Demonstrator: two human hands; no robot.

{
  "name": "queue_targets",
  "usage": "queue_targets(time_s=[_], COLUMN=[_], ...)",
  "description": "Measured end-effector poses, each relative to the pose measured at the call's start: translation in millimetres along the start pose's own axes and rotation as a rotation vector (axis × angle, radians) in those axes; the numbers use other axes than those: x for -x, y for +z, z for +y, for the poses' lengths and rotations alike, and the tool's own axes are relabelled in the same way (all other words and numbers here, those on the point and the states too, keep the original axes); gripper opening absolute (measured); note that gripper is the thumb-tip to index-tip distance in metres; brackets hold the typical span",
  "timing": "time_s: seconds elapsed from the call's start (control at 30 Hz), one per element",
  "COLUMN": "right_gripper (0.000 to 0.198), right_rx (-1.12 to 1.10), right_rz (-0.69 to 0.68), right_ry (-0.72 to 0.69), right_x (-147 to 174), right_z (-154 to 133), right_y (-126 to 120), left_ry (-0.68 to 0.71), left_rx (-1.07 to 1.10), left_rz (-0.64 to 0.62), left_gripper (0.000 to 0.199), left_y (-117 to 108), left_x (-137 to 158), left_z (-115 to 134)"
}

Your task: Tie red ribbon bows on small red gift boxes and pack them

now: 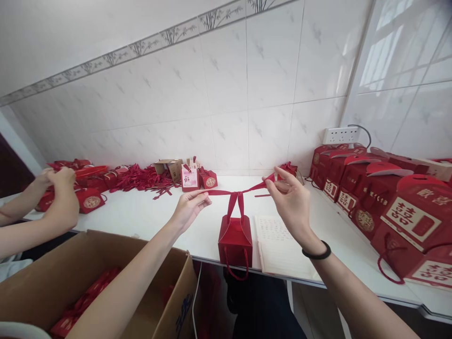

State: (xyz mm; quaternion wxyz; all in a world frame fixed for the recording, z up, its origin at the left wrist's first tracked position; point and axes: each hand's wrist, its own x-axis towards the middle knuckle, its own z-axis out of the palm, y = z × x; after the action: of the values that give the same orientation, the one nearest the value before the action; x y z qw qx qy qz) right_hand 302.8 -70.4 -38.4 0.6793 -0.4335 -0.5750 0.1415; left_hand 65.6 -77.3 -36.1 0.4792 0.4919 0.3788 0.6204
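The fingers of the left hand (188,211) are pinched together on 1 end of a red ribbon (219,192); those of the right hand (292,200) clamp the other end, with the remaining fingers spread, apparently to stay out of the way. Drawn to opposite sides, the 2 ends run nearly level, likely keeping the crossing between them tight. Below it, 2 strands drop to the small red box (235,239), upright at the front edge of the table (209,227), between the arms, probably for even reach; whether the table bears its weight I cannot tell. Just right lies a notebook (280,247). Farther back left is a heap of ribbons (141,179), then a co-worker's hands (65,179). Far right, larger red boxes (372,188) stand packed closely, presumably saving room.
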Motion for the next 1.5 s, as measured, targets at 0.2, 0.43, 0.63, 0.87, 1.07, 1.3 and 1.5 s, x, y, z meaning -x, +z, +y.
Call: queue_targets(time_s=[0.2,0.43,0.63,0.87,1.07,1.3,1.5], right_gripper=[0.048,0.047,0.043,0.046,0.048,0.044,0.033], right_rx=[0.102,0.107,0.114,0.235,0.234,0.334,0.438], right_rz=[0.025,0.044,0.052,0.028,-0.077,-0.224,-0.147], right_ry=[0.120,0.218,0.306,0.321,0.377,0.362,-0.026], right_x=[17.4,36.3,51.1,57.0,61.8,66.3,50.1], right_z=[17.5,38.0,48.2,56.5,66.0,77.8,68.0], right_y=[-27.1,-50.9,-63.2,-76.1,-77.1,-90.1,-63.4], left_ry=[-0.173,-0.277,-0.340,-0.348,-0.330,-0.306,-0.103], left_rx=[0.075,-0.082,-0.349,-0.529,-0.653,-1.010,-1.074], left_rz=[0.179,0.205,0.272,0.219,0.215,0.012,-0.259], left_gripper=[0.013,0.021,0.026,0.025,0.030,0.044,0.053], left_y=[-29.2,-67.9,-79.3,-90.1,-100.2,-104.0,-68.2], left_x=[2.8,11.2,14.2,18.3,21.4,26.3,25.2], left_z=[-13.8,-29.0,-39.1,-46.1,-52.3,-44.5,-41.7])
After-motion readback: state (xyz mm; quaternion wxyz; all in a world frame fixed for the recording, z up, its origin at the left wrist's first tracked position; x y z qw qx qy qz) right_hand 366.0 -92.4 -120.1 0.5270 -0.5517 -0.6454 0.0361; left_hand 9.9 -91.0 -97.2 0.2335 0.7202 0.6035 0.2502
